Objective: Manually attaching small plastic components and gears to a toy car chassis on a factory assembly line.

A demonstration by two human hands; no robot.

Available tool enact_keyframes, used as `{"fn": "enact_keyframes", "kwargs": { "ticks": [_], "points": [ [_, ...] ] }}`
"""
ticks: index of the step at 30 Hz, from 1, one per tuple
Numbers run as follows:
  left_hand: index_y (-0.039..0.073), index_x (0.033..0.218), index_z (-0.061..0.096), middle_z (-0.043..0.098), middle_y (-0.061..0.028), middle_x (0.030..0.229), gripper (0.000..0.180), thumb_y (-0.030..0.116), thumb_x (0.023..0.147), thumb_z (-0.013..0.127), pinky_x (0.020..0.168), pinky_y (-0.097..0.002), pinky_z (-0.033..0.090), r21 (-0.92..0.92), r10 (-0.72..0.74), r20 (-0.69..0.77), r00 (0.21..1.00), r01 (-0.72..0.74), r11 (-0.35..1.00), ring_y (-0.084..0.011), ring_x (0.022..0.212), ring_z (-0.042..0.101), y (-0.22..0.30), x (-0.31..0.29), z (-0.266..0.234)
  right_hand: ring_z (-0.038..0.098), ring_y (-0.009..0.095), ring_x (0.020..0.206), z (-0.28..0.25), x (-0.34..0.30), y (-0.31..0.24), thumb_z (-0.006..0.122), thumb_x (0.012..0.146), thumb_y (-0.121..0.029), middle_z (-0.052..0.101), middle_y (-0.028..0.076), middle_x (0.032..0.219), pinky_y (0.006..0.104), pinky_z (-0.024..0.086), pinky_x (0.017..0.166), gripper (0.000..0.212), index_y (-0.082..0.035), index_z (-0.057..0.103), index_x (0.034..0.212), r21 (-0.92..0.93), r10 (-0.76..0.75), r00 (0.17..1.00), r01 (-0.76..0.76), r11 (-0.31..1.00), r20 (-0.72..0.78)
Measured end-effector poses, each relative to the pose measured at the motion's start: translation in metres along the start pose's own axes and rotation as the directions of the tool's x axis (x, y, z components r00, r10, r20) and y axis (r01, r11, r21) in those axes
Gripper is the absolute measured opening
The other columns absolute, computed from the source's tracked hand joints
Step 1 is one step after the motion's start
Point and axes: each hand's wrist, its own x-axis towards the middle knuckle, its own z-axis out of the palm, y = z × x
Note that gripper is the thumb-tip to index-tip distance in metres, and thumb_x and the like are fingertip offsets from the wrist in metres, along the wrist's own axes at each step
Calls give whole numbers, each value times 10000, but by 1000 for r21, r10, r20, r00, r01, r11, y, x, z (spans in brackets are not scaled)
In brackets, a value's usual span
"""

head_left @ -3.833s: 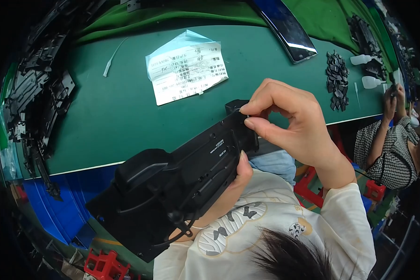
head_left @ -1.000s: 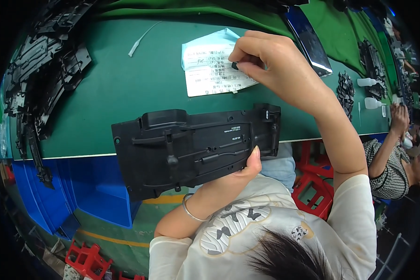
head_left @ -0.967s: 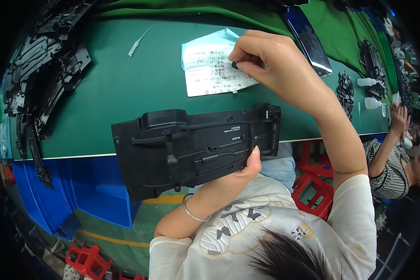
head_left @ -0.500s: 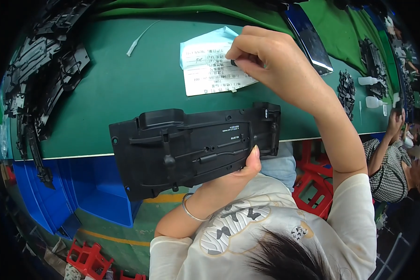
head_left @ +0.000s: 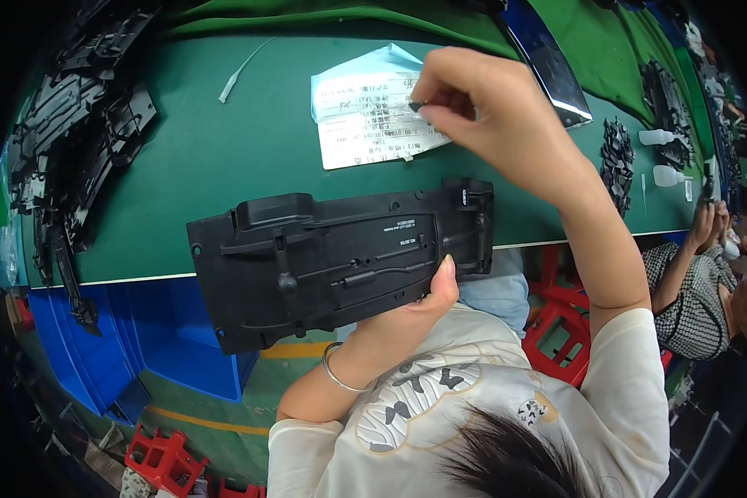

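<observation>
My left hand [head_left: 427,300] grips a long black moulded plastic chassis part [head_left: 340,261] from below, thumb over its near edge. The part is tilted in front of me, just over the table's near edge, its ribbed face with small light print turned up. Above the printed paper slip, my right hand [head_left: 481,108] is closed in a pinch. A small black piece [head_left: 416,107] sticks out between its thumb and forefinger; its kind is too small to tell. The paper slip [head_left: 361,149] lies on a light blue sheet [head_left: 382,62] on the table.
Black plastic parts [head_left: 66,124] pile up at the left of the green table [head_left: 199,158]. At right lie small black pieces [head_left: 617,162] and white bottles [head_left: 668,176]. A thin white nozzle [head_left: 231,83] lies far left. Blue bins [head_left: 183,353] and red stools [head_left: 556,336] stand below. A co-worker [head_left: 693,299] sits at right.
The chassis part has shifted slightly left in view, still in my left hand. My right hand keeps its pinch on the small piece, nearly in place.
</observation>
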Motion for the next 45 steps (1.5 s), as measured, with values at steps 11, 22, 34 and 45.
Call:
{"fn": "enact_keyframes", "kwargs": {
  "ticks": [11, 22, 34, 45],
  "points": [
    [-61, 1210, 228, 348, -176, 1185, 536, 149, 761, 432, 943, -334, 231, -489, -128, 311, 942, 274, 828, -243, 1110, 334, -7, 5, -12, 502, 98, 653, 3, -95, -46, 582, 651, 75, 496, 55, 756, 182, 418, 556, 154, 8, 541, 783, 771, 428, 903, -255, 584, -26],
    [-98, 1136, 334, 295, -236, 1224, 433, 102, 754, 374, 942, -378, 224, -109, 24, 238, 971, 2, 994, -298, 1134, 310, -3, 4, -10, 520, 119, 583, 15, -107, -44, 612, 615, 68, 510, 68, 699, 199, 427, 483, 170, 8, 539, 757, 573, 268, 956, -156, 805, -116],
    [-44, 1033, 481, 380, -239, 1162, 337, 112, 749, 389, 911, -383, 272, -27, -45, 278, 960, 55, 998, -319, 1090, 368, 21, 16, -12, 516, 138, 607, 13, -108, -44, 641, 554, 89, 544, 82, 696, 210, 399, 524, 209, -13, 544, 708, 529, 263, 957, -163, 832, -119],
    [-52, 1043, 465, 410, -232, 1135, 355, 113, 734, 402, 819, -348, 369, 223, 63, 379, 923, -157, 962, -280, 933, 483, 21, 18, -13, 520, 167, 587, 5, -109, -49, 632, 541, 98, 537, 82, 669, 230, 403, 498, 217, -11, 547, 708, 317, 121, 981, -67, 946, -153]
  ]
}}
